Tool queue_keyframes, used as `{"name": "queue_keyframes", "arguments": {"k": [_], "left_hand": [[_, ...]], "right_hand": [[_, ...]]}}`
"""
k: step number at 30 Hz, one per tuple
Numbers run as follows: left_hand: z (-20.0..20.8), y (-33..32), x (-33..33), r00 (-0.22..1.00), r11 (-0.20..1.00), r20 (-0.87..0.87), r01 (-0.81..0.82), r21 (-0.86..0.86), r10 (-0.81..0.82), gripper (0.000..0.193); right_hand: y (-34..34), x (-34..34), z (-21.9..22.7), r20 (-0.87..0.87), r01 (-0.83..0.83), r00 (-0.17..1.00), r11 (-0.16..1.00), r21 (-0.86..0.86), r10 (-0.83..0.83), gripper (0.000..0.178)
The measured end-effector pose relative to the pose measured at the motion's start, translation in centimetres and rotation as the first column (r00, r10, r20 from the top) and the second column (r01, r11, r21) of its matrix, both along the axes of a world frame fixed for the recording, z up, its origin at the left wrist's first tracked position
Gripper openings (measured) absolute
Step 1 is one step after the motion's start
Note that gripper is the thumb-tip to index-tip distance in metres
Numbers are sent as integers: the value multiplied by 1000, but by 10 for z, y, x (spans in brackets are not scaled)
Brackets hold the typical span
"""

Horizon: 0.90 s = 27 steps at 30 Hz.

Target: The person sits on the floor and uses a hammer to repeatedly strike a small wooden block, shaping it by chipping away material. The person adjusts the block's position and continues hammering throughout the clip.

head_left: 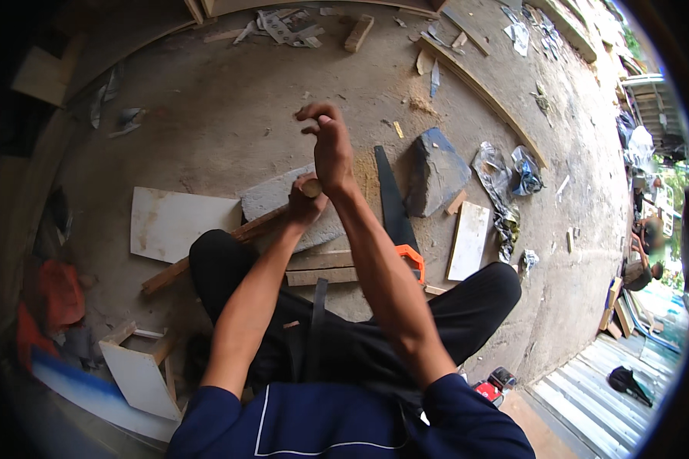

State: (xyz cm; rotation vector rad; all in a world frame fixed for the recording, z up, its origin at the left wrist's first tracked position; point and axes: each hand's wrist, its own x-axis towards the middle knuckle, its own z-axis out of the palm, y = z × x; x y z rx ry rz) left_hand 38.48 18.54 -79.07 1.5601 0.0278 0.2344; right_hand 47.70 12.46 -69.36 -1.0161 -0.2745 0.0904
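Note:
Over a pale concrete slab (272,193), my left hand (306,205) is closed round a handle with a round, wood-coloured end (311,188). The rest of that tool is hidden under the fist. Just beyond it, my right hand (333,149) is raised with bent fingers apart and nothing visible in them; its wrist crosses close to the left fist. A narrow wooden strip (177,274) runs from the left toward the slab, past my knee. Wooden pieces (321,268) lie in front of my lap, and a dark flat bar (318,310) rests across it.
Right of my forearms lies a handsaw (393,203) with an orange handle (415,262), beside a grey stone block (436,174). White boards (180,223) (468,241) flank me. Crumpled plastic (505,199), a long batten (486,103) and scraps litter the floor. Another person (644,268) is far right.

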Motion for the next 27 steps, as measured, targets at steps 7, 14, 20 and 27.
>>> {"name": "queue_keyframes", "arguments": {"k": [7, 14, 20, 27], "left_hand": [[6, 21, 0, 994, 983, -101, 66, 171, -49, 17], [8, 30, -8, 993, 1000, -117, -6, 30, 9, 16], [7, 28, 0, 994, 1000, -112, 8, 10, -7, 18], [-4, 50, -11, 990, 997, -141, -17, 81, 28, 19]], "right_hand": [[-51, 21, 17, 59, 178, 983, 983, -40, -175, 27], [-28, 2, 1, 91, 10, 996, 984, -179, 6, 29], [-67, 50, 12, 66, 203, 977, 979, 5, -203, 27], [24, 13, 4, -13, -181, 983, 961, -210, 182, 29]]}}
